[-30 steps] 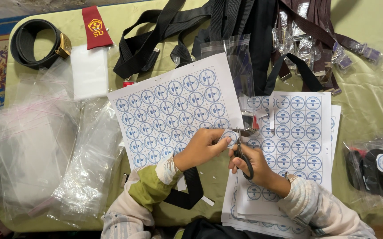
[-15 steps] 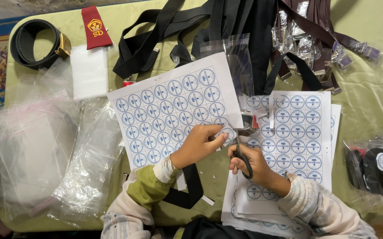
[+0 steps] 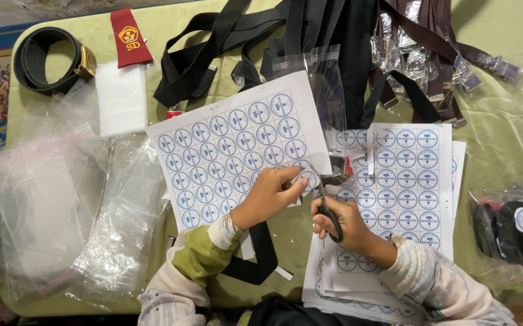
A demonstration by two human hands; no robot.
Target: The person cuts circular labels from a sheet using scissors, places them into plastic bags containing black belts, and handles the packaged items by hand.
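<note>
On the left lie clear plastic bags (image 3: 62, 205) on the green table (image 3: 515, 121). The left hand (image 3: 267, 196) pinches the lower right edge of a white sheet of blue round labels (image 3: 231, 151), thumb and fingertips closed on the paper. Just right, the right hand (image 3: 343, 226) has its fingers curled through the loops of black scissors (image 3: 328, 202), whose blades meet that sheet's edge above a stack of matching sheets (image 3: 406, 181).

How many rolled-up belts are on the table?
1. A coiled black belt with a gold buckle lies at the table's far left corner, beside a red badge. The loose black straps farther right aren't rolled; more could be hidden beneath them.
</note>
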